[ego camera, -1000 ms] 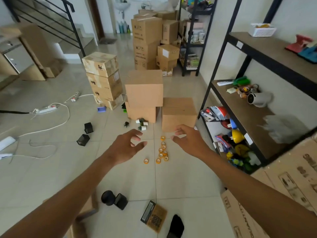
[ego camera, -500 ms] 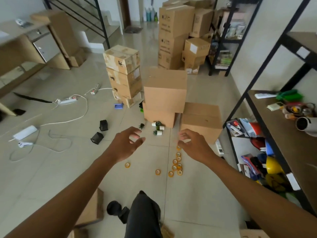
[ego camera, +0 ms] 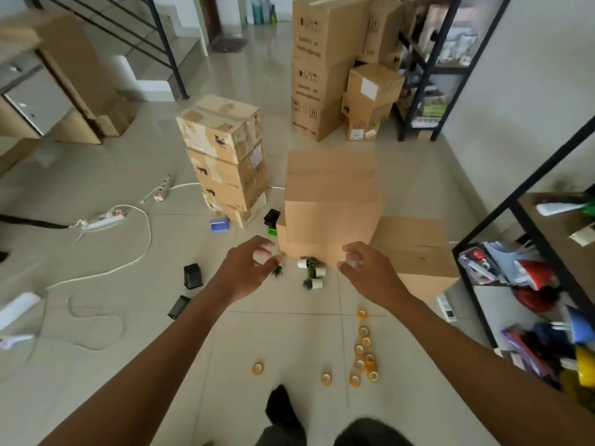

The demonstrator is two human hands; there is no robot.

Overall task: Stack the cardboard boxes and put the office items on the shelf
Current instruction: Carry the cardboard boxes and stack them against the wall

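On the floor, some cardboard boxes (ego camera: 331, 201) already sit stacked while tape rolls (ego camera: 363, 355) and what look like small potted plants (ego camera: 310, 272) remain unshelved, left hand (ego camera: 241, 273) and right hand (ego camera: 370, 272) loosely spread, empty.

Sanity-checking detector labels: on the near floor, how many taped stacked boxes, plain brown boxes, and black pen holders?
Taped stacked boxes: 3
Plain brown boxes: 3
Black pen holders: 2
Total: 8
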